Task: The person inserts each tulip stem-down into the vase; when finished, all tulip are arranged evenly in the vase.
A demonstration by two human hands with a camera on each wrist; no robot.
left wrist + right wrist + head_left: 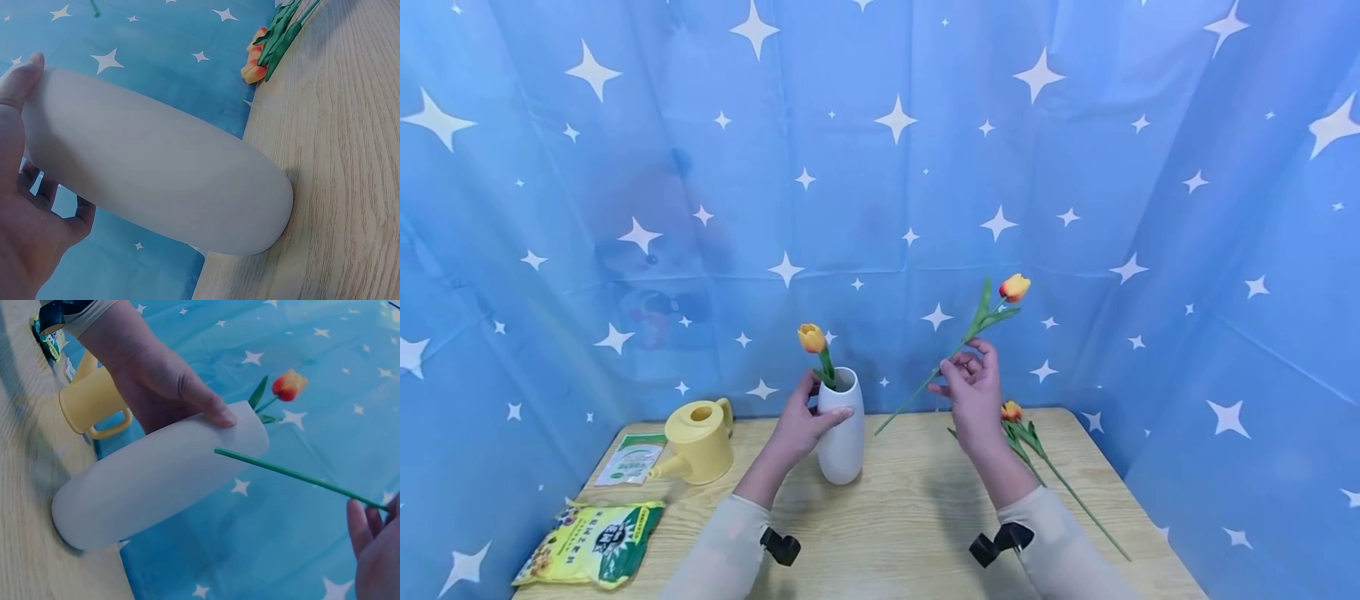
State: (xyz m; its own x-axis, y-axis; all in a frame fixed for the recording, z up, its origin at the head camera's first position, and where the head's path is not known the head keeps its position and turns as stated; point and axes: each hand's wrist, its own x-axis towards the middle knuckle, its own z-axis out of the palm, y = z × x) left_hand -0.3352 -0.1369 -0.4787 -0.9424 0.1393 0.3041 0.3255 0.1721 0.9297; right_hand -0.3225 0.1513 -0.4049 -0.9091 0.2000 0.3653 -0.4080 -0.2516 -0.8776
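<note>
"What surrounds you?"

"A blue curtain (pixel 850 217) hangs before me and along both my sides, creased with folds and printed with white four-pointed stars (pixel 756 31)."

"And the furniture?"

"I have a pale wood-grained table (pixel 895 533) in front of me, its far corners rounded, its back edge near the curtain. Soft shadows (pixel 955 504) fall across it."

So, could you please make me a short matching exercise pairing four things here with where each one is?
Things:
1. White vase
2. Yellow watering can
3. Yellow-and-green bag
4. Raised tulip

Places:
A. Near left on the table
B. Held in the right hand
C. Between the flat packet and the vase
D. Gripped by the left hand

Pairs: 1-D, 2-C, 3-A, 4-B
</note>
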